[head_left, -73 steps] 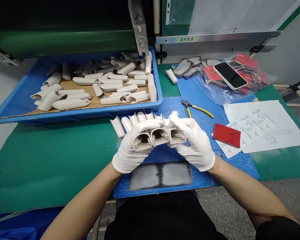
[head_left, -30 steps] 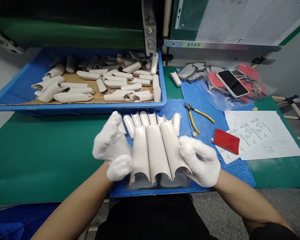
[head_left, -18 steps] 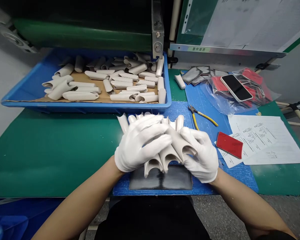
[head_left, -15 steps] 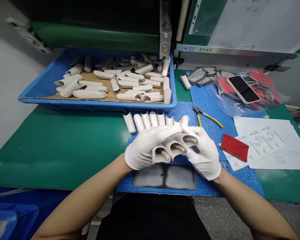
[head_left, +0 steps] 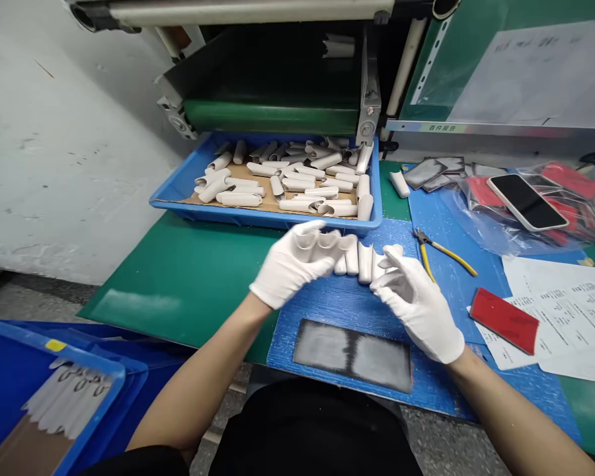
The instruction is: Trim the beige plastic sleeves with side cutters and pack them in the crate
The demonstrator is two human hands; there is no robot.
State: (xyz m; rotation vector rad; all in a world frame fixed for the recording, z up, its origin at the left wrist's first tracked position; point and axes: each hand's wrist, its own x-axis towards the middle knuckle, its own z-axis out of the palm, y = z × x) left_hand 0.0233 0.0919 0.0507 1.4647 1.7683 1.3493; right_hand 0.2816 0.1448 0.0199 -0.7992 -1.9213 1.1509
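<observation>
Several beige curled plastic sleeves (head_left: 364, 261) stand in a row just ahead of and between the hands; left hand (head_left: 292, 268) clenches a few by their open ends, right hand (head_left: 416, 304) open, fingertips at the row. Likely light, thin-walled, springy: hold by the curved back, not the slit edges.

A white-gloved left hand (head_left: 292, 261) curls over the open ends of beige plastic sleeves (head_left: 364, 261) standing in a row on a blue corrugated mat (head_left: 327, 311), as the gloved right hand (head_left: 416, 304), fingers spread, meets the row's right end. More sleeves fill a blue tray (head_left: 262, 218) just beyond. To the right lie yellow-handled pliers (head_left: 426, 248), a smartphone (head_left: 528, 201) on a plastic bag (head_left: 476, 225), a red pad (head_left: 504, 320) and printed sheets (head_left: 565, 311). A grey-stained pad (head_left: 352, 355) sits on the mat's near side.
</observation>
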